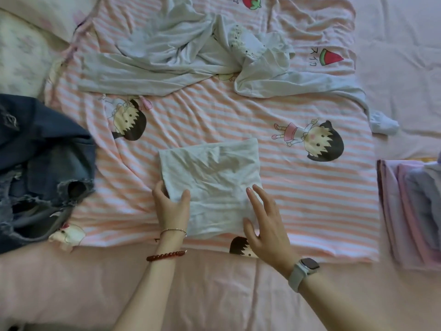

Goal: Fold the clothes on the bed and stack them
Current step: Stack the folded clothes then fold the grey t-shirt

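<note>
A folded white garment (212, 180) lies as a creased rectangle in the middle of the striped blanket. My left hand (170, 206) pinches its near left corner, thumb on top and fingers tucked under the edge. My right hand (265, 223) lies with straight fingers along the garment's right edge. A large crumpled white garment (167, 56) sprawls unfolded across the far part of the bed. Dark blue frayed denim (40, 163) is heaped at the left. A stack of folded pink and lilac clothes (410, 211) sits at the right edge.
The pink-and-white striped blanket (310, 194) with cartoon prints covers the bed's centre, over a plain pink sheet (214, 295). A pillow (21, 53) lies at the far left. A small white bundle (384, 124) sits beyond the blanket's right edge.
</note>
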`<state>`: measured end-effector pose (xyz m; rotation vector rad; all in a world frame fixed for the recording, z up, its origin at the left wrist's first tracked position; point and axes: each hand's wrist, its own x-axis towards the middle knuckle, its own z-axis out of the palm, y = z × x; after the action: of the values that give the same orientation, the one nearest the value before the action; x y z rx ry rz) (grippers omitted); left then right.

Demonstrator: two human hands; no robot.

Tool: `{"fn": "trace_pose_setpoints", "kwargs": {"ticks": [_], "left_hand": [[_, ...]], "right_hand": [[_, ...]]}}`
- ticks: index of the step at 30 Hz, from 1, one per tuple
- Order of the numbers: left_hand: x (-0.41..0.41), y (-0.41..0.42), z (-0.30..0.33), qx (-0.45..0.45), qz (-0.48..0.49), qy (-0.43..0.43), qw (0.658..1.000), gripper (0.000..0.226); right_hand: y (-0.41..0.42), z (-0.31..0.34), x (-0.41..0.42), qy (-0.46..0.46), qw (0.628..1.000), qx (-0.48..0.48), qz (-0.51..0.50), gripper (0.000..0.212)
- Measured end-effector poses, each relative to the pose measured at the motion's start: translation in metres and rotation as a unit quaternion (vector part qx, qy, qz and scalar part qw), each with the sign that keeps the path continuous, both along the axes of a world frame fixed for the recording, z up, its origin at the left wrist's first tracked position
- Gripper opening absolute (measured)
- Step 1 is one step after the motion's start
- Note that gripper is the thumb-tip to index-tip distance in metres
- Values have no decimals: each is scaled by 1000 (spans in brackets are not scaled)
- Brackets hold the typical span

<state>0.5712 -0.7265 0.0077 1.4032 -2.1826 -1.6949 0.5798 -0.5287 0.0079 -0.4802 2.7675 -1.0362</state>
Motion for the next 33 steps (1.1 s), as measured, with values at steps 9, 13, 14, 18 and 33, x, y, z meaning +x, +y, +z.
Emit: {"fn": "trace_pose_setpoints", "kwargs": {"ticks": [9, 13, 14, 18, 33], "left_hand": [[-66, 14, 3, -361, -413, 16, 836, 76], [-111, 21, -7, -357, -484, -37, 798, 60], [-118, 22, -10, -354, -497, -33, 792, 53], [-123, 21, -15, -367, -519, 59, 770, 37], [-4, 9, -8, -336, -304, 116, 884, 51]], "right_hand": [[12, -40, 21, 9, 991, 125, -52, 94], [11, -40, 8, 51, 990, 106, -75, 83], [11, -39, 7, 55, 991, 98, -73, 81], [21, -43, 0, 42, 993, 58, -91, 86], [47, -45, 15, 163, 968, 185, 50, 97]]}}
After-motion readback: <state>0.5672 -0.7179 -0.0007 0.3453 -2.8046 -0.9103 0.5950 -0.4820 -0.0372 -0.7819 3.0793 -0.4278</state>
